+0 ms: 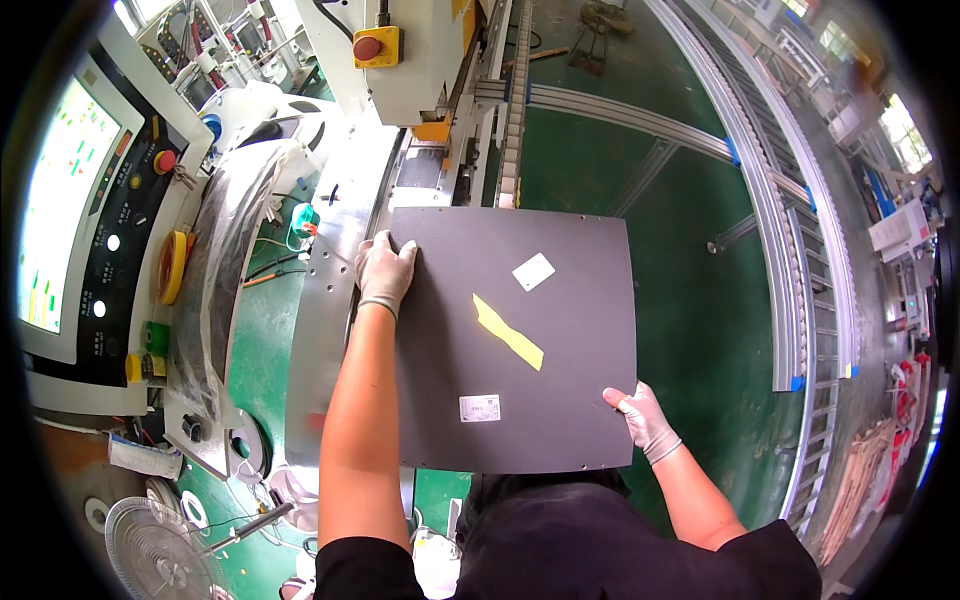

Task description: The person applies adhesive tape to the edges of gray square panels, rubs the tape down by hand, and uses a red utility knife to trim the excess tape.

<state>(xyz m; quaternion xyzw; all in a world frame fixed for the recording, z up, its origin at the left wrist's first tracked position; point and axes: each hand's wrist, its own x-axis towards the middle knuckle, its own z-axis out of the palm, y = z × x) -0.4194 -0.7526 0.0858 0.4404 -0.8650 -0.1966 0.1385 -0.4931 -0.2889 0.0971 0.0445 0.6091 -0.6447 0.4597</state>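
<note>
A large dark grey square panel (560, 350) lies flat in front of me, bearing a strip of yellow tape (508, 332) and two small white labels (533, 271). My left hand (383, 270), in a light glove, presses on the panel's far left corner. My gloved right hand (641, 414) grips the panel's near right edge. The panel's far edge meets the feed of a white machine (425, 60).
A control console with a lit screen (60, 200) and coloured buttons stands at left. A metal table plate (325, 330) runs beside the panel. A curved roller conveyor (800, 250) sweeps along the right over a green floor. A small fan (160, 550) sits at lower left.
</note>
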